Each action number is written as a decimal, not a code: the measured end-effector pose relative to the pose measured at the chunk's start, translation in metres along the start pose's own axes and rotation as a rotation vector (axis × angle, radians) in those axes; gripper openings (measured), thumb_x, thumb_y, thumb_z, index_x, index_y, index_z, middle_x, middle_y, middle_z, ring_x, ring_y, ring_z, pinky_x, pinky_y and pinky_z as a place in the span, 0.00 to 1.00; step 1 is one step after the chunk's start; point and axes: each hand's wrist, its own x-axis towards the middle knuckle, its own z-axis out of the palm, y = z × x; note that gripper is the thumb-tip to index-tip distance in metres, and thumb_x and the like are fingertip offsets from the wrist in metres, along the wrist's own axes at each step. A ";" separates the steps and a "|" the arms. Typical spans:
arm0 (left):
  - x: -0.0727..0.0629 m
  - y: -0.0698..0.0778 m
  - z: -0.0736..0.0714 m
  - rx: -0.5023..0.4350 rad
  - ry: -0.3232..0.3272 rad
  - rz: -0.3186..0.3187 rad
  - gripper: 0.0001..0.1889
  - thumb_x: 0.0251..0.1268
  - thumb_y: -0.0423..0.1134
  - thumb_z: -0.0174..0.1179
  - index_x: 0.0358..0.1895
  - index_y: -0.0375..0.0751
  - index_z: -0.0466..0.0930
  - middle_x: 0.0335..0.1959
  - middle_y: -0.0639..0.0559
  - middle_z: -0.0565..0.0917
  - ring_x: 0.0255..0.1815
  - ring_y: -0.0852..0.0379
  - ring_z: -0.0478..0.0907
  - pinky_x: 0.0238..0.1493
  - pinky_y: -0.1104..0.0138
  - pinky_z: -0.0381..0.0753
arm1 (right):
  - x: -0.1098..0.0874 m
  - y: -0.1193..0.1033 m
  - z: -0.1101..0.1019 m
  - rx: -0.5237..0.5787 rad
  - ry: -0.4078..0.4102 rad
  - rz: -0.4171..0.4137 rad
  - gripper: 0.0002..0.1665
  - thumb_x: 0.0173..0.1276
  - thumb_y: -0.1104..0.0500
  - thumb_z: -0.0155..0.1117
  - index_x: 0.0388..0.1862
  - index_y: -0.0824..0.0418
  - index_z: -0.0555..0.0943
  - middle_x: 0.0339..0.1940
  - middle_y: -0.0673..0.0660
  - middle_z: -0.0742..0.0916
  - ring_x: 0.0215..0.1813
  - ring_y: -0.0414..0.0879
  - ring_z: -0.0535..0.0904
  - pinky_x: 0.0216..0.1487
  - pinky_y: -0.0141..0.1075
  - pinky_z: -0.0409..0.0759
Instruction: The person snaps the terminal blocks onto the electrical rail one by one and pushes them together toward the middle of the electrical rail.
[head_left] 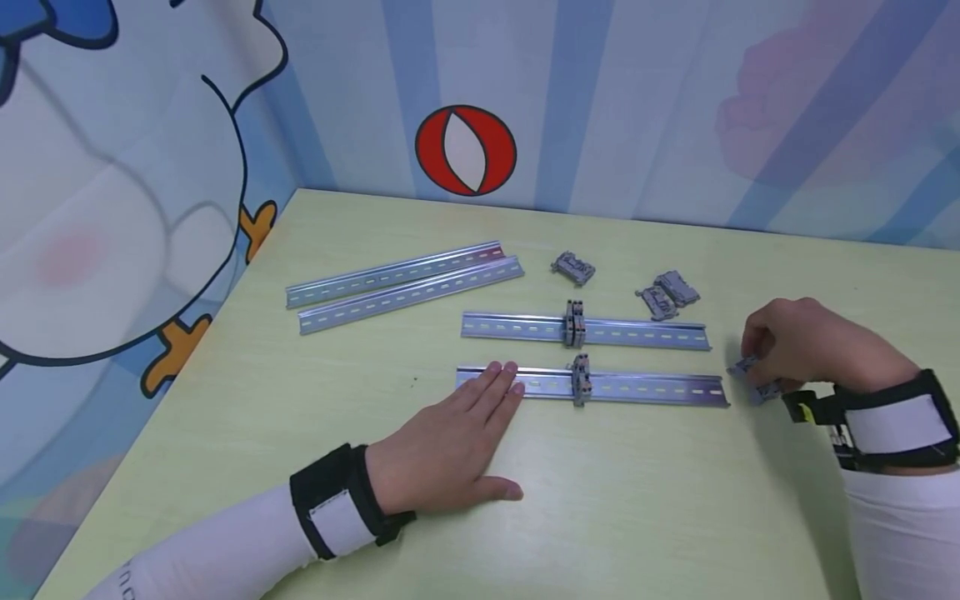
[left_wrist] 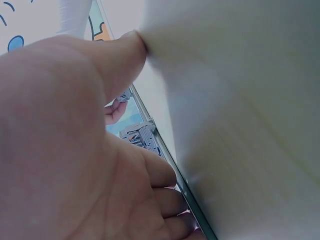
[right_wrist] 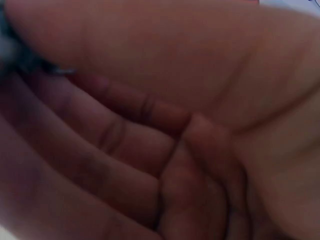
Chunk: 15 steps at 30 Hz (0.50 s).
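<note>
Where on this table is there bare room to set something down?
The widest bare patch of table lies between the left hand and right sleeve, in front of the nearest rail. Another lies left of that rail, below the slanted rails. It's tight between that and the rail behind.

Tabletop workspace, room type unclear: cartoon-printed walls, slotted metal rails.

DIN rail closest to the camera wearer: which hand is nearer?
Left. The left hand rests its fingers on the DIN rail, over its left part; the right hand is off the rail, beyond its right end, holding a terminal block.
</note>
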 end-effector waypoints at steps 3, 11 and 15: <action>0.000 0.000 0.000 -0.007 -0.005 -0.002 0.52 0.66 0.72 0.42 0.78 0.34 0.42 0.79 0.38 0.40 0.80 0.45 0.36 0.77 0.58 0.44 | 0.000 -0.002 0.001 0.006 -0.063 -0.031 0.18 0.55 0.61 0.74 0.41 0.67 0.79 0.29 0.53 0.84 0.25 0.45 0.81 0.28 0.39 0.80; -0.001 0.000 -0.001 -0.008 0.000 0.006 0.51 0.66 0.72 0.42 0.77 0.33 0.42 0.79 0.38 0.41 0.80 0.45 0.36 0.77 0.58 0.44 | -0.003 -0.009 0.002 0.031 -0.099 -0.082 0.21 0.56 0.60 0.74 0.46 0.68 0.79 0.29 0.52 0.85 0.25 0.44 0.83 0.30 0.37 0.82; -0.001 0.000 -0.001 -0.005 0.006 0.008 0.52 0.66 0.72 0.42 0.77 0.33 0.42 0.79 0.38 0.41 0.80 0.45 0.37 0.77 0.58 0.45 | -0.005 -0.013 0.001 0.024 -0.093 -0.071 0.22 0.56 0.60 0.74 0.47 0.69 0.79 0.30 0.52 0.85 0.25 0.44 0.83 0.30 0.38 0.82</action>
